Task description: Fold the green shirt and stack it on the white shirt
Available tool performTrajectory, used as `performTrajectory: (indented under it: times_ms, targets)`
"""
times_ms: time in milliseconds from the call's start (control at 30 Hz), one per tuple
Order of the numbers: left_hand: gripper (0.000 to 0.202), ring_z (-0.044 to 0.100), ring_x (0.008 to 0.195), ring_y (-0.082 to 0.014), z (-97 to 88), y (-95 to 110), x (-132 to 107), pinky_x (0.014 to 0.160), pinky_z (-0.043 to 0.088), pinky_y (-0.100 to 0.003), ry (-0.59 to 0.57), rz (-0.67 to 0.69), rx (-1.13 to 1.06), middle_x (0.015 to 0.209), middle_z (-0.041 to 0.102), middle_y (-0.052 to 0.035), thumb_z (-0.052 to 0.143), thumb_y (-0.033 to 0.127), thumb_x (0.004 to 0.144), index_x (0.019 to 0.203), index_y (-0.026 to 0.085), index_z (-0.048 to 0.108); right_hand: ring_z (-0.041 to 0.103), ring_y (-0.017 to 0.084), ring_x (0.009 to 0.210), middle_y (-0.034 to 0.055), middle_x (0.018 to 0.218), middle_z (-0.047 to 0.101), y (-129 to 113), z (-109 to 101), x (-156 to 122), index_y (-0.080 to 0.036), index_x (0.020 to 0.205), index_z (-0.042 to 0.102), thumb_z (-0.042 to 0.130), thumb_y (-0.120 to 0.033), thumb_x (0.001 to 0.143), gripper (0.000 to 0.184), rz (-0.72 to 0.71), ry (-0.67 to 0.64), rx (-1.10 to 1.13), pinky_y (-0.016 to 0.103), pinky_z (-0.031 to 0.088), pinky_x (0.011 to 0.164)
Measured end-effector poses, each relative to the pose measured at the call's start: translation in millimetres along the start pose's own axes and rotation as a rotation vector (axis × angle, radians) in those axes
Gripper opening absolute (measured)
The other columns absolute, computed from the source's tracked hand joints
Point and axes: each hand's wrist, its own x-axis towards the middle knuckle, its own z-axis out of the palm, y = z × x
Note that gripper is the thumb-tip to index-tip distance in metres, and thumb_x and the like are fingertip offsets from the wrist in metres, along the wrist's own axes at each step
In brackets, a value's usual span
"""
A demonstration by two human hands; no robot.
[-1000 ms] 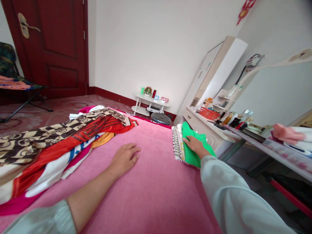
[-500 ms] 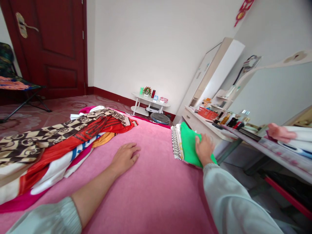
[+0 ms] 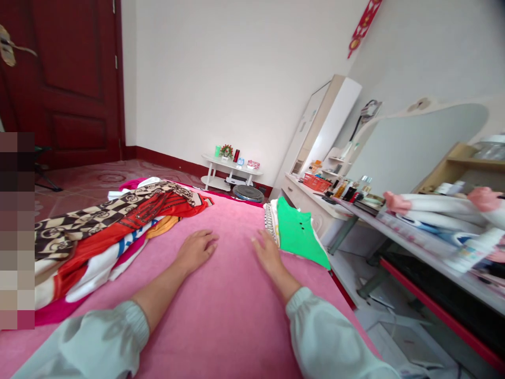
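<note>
Palm down on the pink bedspread [image 3: 229,295], my left hand [image 3: 196,249] lies with its fingers loosely apart, holding nothing. My right hand [image 3: 269,251] is open too, just left of a stack of folded clothes. A green garment [image 3: 298,231] with dark buttons tops that stack; white and patterned cloth [image 3: 270,221] shows at its left edge. Left of my left hand spreads a loose pile of clothes: a brown-and-cream checkered garment [image 3: 94,213], a red garment [image 3: 102,237], and white, magenta and orange pieces beneath.
A dressing table with a red basket [image 3: 315,182], bottles and a mirror [image 3: 414,142] stands to the right. Nearer on that side, a shelf carries white-and-pink plush items [image 3: 434,208]. A low white table [image 3: 231,164] is by the far wall, a dark red door [image 3: 71,79] at left.
My right hand has left the green garment and moved left onto the bedspread. My left hand stays in about the same place. The view has turned a little to the right.
</note>
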Motion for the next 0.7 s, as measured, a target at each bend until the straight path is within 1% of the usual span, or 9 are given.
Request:
performTrajectory:
  times_ms: [33,100,167,233,300,367,467,567,700]
  targets:
    - [0.037,0.051,0.119,-0.0217,0.4,0.6,-0.7,0.104,0.036,-0.037,0.000,0.004,0.004,0.129,0.057,-0.0076,0.044,0.037,0.088,0.117,0.024,0.064,0.034,0.028,0.133,0.0180,0.140,0.044,-16.8,13.9,-9.7,-0.008,0.131,0.048,0.044,-0.047,0.086,0.060,0.007,-0.030,0.013,0.041,0.024,0.110]
    - [0.037,0.049,0.121,-0.0215,1.4,2.7,-3.0,0.105,0.035,-0.038,0.003,0.007,0.019,0.130,0.056,-0.0076,0.044,0.036,0.089,0.119,0.024,0.062,0.032,0.028,0.135,0.0162,0.143,0.041,-46.8,34.6,-28.7,-0.011,0.134,0.045,0.052,-0.047,0.082,0.064,0.032,-0.159,0.033,0.043,0.023,0.110]
    - [0.038,0.048,0.123,-0.0217,2.5,5.7,-6.7,0.106,0.033,-0.039,0.005,-0.007,0.041,0.132,0.055,-0.0082,0.043,0.035,0.090,0.121,0.024,0.060,0.027,0.031,0.136,0.0154,0.145,0.037,-69.1,45.2,-45.5,-0.015,0.136,0.043,0.054,-0.047,0.080,0.065,0.047,-0.265,0.030,0.049,0.020,0.110]
    - [0.038,0.045,0.126,-0.0226,3.2,8.9,-11.3,0.107,0.031,-0.041,0.001,-0.026,0.066,0.135,0.052,-0.0091,0.042,0.034,0.091,0.124,0.024,0.058,0.022,0.033,0.138,0.0157,0.148,0.032,-81.9,48.2,-58.7,-0.016,0.136,0.044,0.054,-0.047,0.081,0.063,0.045,-0.304,-0.002,0.055,0.015,0.109]
    - [0.039,0.042,0.129,-0.0238,3.1,11.6,-15.6,0.107,0.029,-0.044,-0.007,-0.037,0.087,0.138,0.049,-0.0097,0.042,0.034,0.091,0.126,0.024,0.056,0.018,0.032,0.139,0.0146,0.150,0.029,-86.2,47.8,-67.4,-0.018,0.136,0.044,0.052,-0.046,0.083,0.060,0.025,-0.283,-0.035,0.055,0.010,0.109]
    - [0.040,0.039,0.131,-0.0243,2.4,13.1,-18.6,0.108,0.027,-0.045,-0.017,-0.036,0.097,0.140,0.047,-0.0096,0.042,0.033,0.091,0.128,0.025,0.055,0.018,0.030,0.140,0.0123,0.150,0.030,-85.3,47.1,-72.0,-0.021,0.135,0.044,0.051,-0.046,0.084,0.057,0.002,-0.244,-0.047,0.054,0.008,0.110]
    - [0.041,0.038,0.131,-0.0231,0.2,13.2,-19.8,0.108,0.027,-0.044,-0.028,-0.033,0.090,0.141,0.046,-0.0091,0.042,0.033,0.090,0.128,0.024,0.054,0.021,0.029,0.139,0.0110,0.148,0.034,-81.0,46.8,-74.3,-0.023,0.134,0.047,0.050,-0.044,0.086,0.053,-0.044,-0.222,-0.042,0.054,0.010,0.110]
    - [0.042,0.040,0.130,-0.0232,-3.2,11.6,-19.1,0.108,0.028,-0.043,-0.035,-0.029,0.079,0.139,0.048,-0.0105,0.043,0.035,0.090,0.128,0.022,0.055,0.026,0.028,0.137,0.0100,0.146,0.037,-77.6,45.1,-74.4,-0.024,0.132,0.049,0.051,-0.041,0.085,0.050,-0.098,-0.224,-0.012,0.054,0.012,0.109]
    - [0.043,0.044,0.127,-0.0232,-9.6,8.4,-18.7,0.106,0.031,-0.040,-0.050,-0.017,0.092,0.137,0.050,-0.0103,0.043,0.039,0.090,0.127,0.022,0.057,0.030,0.027,0.135,0.0109,0.144,0.041,-75.5,41.4,-72.8,-0.021,0.128,0.054,0.053,-0.037,0.083,0.047,-0.129,-0.229,0.047,0.050,0.015,0.110]
